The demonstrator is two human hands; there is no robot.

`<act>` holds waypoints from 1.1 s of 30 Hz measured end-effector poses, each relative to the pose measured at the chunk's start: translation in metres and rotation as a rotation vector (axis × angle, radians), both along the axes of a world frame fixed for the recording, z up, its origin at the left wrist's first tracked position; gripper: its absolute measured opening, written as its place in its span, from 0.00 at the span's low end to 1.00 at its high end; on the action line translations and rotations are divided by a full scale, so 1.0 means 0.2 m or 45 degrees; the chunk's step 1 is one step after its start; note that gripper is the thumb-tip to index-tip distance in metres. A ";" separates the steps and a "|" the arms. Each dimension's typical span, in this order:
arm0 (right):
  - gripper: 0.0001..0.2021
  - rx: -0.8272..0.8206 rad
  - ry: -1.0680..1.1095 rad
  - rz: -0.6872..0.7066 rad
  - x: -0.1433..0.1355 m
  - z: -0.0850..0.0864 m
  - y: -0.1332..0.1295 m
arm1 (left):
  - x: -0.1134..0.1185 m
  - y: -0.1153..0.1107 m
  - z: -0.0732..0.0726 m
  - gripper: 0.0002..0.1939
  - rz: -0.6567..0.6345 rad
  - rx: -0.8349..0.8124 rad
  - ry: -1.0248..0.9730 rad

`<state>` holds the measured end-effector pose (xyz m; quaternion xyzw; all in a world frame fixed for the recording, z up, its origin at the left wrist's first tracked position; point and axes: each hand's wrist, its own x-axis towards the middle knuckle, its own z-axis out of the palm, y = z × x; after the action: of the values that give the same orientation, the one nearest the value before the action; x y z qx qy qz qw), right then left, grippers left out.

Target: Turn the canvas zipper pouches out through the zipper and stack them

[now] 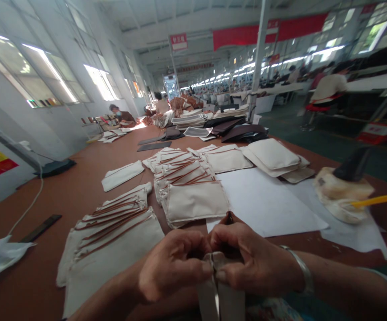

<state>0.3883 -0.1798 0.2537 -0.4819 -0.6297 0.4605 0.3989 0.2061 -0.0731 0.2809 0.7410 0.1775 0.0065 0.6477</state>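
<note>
Close to the camera, my left hand [176,263] pinches the upper left side of a pale fabric piece [222,298] with a dark line down its middle. On the other side of that line, my right hand [250,258] pinches the same piece, thumb beside thumb. A small dark tip [229,217] sticks up at the right hand's fingers; what it belongs to is hidden. Just beyond the hands lies a stack of cream fabric pieces [196,200] with brown strips. Another such stack [113,249] is at the left.
White paper [270,205] lies on the brown table [86,169]. At the right are a cream container [340,191] and a yellow stick [380,199]. Dark pieces [243,129] lie farther back. A black bar [42,227] and white cloth [4,256] are left. People sit in the background.
</note>
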 end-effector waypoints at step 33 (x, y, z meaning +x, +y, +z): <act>0.04 0.096 -0.288 -0.134 0.03 -0.04 -0.03 | 0.02 -0.09 -0.11 0.12 0.255 -0.076 0.192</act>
<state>0.3941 -0.1867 0.2455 -0.5478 -0.6615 0.3576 0.3667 0.2098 -0.0909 0.2586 0.6983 0.2988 0.0100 0.6504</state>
